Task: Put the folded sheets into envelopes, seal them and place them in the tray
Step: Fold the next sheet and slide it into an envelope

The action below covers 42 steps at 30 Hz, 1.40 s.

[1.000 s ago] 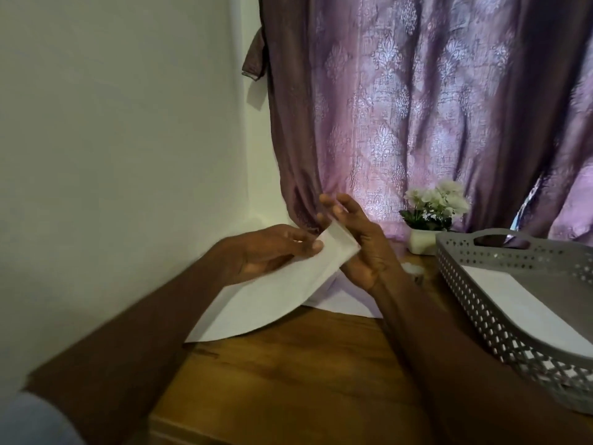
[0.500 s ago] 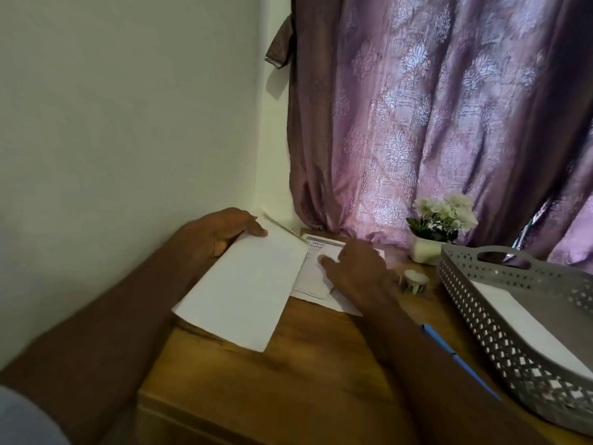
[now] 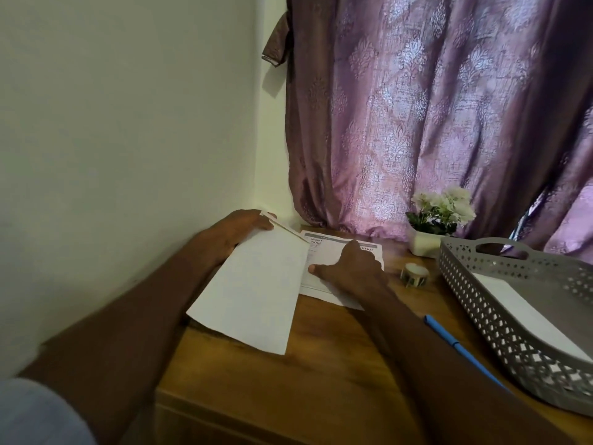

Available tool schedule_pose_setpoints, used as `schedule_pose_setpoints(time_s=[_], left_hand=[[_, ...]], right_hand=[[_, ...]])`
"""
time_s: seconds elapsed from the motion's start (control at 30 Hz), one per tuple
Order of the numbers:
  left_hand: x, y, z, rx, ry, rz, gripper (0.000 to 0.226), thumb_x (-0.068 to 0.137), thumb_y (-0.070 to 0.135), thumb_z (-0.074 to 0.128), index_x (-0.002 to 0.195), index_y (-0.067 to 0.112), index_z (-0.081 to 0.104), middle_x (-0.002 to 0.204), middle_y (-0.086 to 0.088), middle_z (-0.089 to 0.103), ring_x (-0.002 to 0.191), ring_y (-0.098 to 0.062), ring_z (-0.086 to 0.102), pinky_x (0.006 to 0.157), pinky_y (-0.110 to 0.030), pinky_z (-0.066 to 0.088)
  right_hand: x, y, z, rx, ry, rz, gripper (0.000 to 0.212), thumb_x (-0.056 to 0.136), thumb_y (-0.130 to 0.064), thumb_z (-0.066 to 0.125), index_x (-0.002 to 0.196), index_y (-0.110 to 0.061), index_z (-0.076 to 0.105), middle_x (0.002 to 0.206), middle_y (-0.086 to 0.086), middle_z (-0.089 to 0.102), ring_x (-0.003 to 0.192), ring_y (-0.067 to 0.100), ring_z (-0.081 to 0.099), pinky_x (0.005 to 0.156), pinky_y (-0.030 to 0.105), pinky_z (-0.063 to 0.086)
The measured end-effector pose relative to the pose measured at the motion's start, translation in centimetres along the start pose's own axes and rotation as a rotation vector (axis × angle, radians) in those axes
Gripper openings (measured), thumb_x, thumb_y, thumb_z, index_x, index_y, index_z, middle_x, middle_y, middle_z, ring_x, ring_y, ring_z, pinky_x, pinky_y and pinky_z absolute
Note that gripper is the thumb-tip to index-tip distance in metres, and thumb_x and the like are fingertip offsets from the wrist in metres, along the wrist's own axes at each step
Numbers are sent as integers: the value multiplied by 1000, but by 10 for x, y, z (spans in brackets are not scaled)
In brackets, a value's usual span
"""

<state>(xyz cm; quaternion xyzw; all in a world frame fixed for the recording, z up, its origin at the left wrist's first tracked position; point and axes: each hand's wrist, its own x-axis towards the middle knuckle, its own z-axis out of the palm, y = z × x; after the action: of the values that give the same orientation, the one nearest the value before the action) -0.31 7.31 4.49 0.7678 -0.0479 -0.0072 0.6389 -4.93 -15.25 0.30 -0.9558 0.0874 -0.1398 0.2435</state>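
A white envelope (image 3: 253, 293) is held at centre-left of the frame by the left hand (image 3: 234, 232), gripped at its far end; fingers are curled round the upper edge, with the envelope's flap edge visible just beside the fingertips. The envelope's near end overhangs the wooden table (image 3: 321, 364) edge.

The right hand (image 3: 349, 268) is laid on a stack of folded printed sheets (image 3: 324, 248) at frame centre; thumb is spread out to the left on the paper, the other fingers are bent down onto the sheet. Whether a sheet is pinched cannot be told. The sheets lie flat on the table, just right of the envelope, partly overlapped by it.

A grey perforated tray (image 3: 481, 303) is seen at right of frame, with a white envelope (image 3: 519, 313) already lying inside. A blue pen (image 3: 462, 351) lies just left of the tray. A roll of tape (image 3: 415, 274) sits between sheets and tray. A small potted flower (image 3: 439, 220) stands at the back, against the purple curtain (image 3: 433, 107).
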Motion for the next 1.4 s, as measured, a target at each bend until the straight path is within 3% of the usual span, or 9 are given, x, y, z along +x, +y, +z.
schedule_pose_setpoints(time_s=[0.1,0.2,0.47,0.63,0.73,0.9,1.03,1.2,1.4], left_hand=[[-4,-2,4,-34,46,29,16,97,13,64,112,13,72,113,-13,70,94,-25,66,85,-30,51],[-3,-6,8,-76,87,28,7,98,15,67,94,14,73,98,-11,73,82,-22,68,71,-28,52],[-4,-14,19,-147,94,-39,30,94,21,74,117,1,71,111,-16,77,104,-37,74,101,-49,56],[0,-13,23,-106,152,-8,36,92,29,78,114,1,71,112,-17,76,105,-38,72,103,-50,55],[-1,-12,24,-107,150,-8,35,92,26,78,113,-1,72,110,-18,76,98,-37,74,92,-43,60],[-5,-10,27,-79,135,-10,36,94,30,76,114,0,71,105,-16,76,84,-29,72,70,-32,56],[-6,-9,29,-49,107,-22,42,93,38,75,116,3,70,109,-16,76,101,-36,73,93,-43,59],[-15,-7,37,-40,20,29,36,95,42,71,107,8,72,106,-12,78,87,-27,74,77,-35,59],[-20,-12,42,14,-184,34,55,80,51,78,118,12,73,109,-7,80,100,-31,77,96,-44,59]], right_hand=[[2,-1,0,75,10,25,102,59,-69,84,134,-13,45,129,9,62,118,32,61,97,48,54],[6,-2,1,95,33,32,99,61,-59,90,134,-10,45,127,11,62,118,33,60,95,45,56],[5,-7,0,74,42,91,55,65,-50,88,93,-17,55,116,14,66,106,32,64,76,32,48],[3,-5,-8,195,66,136,85,70,-34,91,135,-5,44,123,16,64,115,36,62,82,34,49],[1,-4,-16,291,91,134,62,84,-23,79,136,-5,51,127,15,65,117,34,63,88,35,52],[-2,-4,-26,541,130,171,15,91,-19,68,101,-11,62,114,13,69,101,31,65,75,32,49],[5,0,-32,831,299,228,27,93,-16,63,117,-6,68,117,14,70,93,29,63,73,28,44],[12,10,-45,1220,538,237,28,96,-13,64,124,-14,64,116,4,68,95,19,62,60,17,43],[17,11,-50,1492,570,192,45,92,0,68,134,-14,58,117,1,67,100,19,67,56,9,51]])
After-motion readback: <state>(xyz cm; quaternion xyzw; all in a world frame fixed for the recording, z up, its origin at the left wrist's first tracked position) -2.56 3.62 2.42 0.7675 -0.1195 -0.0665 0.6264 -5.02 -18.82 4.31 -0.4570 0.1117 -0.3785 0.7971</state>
